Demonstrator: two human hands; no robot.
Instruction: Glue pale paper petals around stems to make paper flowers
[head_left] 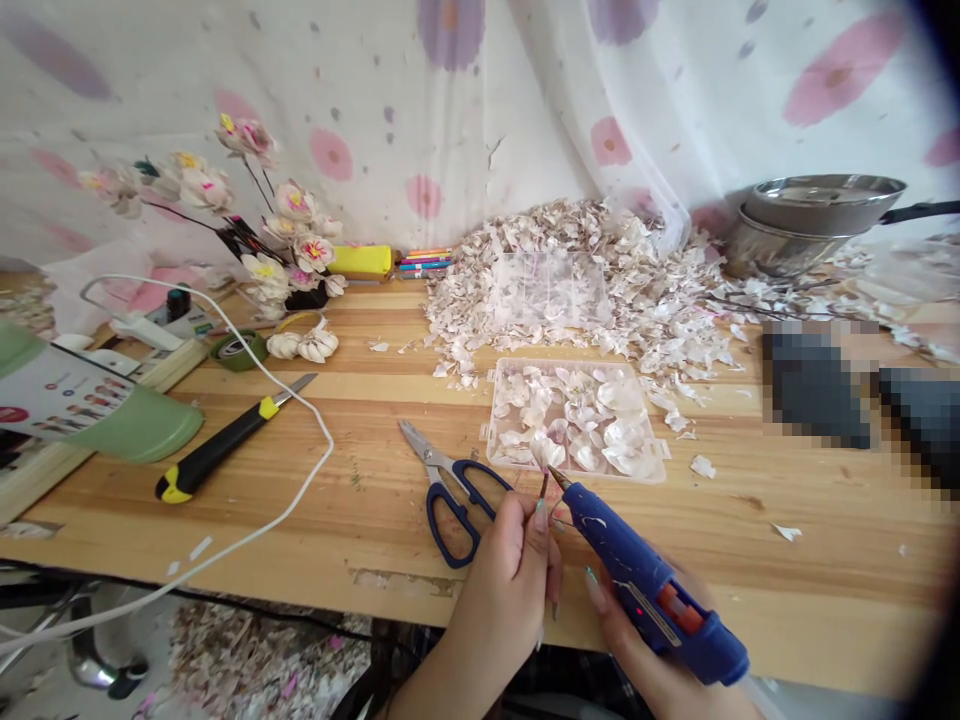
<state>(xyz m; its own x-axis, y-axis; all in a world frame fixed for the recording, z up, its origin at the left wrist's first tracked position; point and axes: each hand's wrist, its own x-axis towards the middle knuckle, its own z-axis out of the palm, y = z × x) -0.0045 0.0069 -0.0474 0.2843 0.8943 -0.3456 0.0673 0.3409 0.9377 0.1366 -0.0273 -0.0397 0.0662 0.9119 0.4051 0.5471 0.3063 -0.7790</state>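
Head view, looking down at a wooden table (375,520). The left hand (510,570) is closed in a pinch, fingertips holding a thin stem (543,487) upright with a small pale petal (541,452) at its top, raised just in front of the tray so the tip is easy to reach. The right hand (637,640) is wrapped shut around a blue glue gun (652,590), angled up and left so its nozzle meets the stem below the petal. Directly behind sits a clear tray (651,470) of loose petals, close for picking. Scissors (450,485) lie open just left of the hands. Farther left are a knife (225,445) and a white cord (300,490). A heap of petals (585,270) fills the back.
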